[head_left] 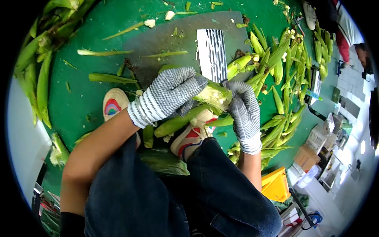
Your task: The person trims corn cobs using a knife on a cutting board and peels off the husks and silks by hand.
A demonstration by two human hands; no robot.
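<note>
In grey-and-white striped gloves, both hands meet in front of my knees at an ear of corn (214, 96). Its green husk is partly opened, with pale silk and whitish kernels showing. My left hand (169, 93) is closed around one end of the ear. At the other end, the fingers of my right hand (244, 110) pinch the husk edge; the fingertips are partly hidden. Just beyond the hands lies a wide cleaver blade (211, 53) on a dark grey board (169, 39); its handle is not visible. Another husked ear (177, 123) lies below my left hand.
A large heap of corn ears (284, 75) spreads over the green floor (94, 37) at right. Loose husks and stalks (55, 43) pile up at upper left. A yellow crate (276, 185) and cardboard boxes (306, 157) stand at lower right. Another person (349, 23) is at upper right.
</note>
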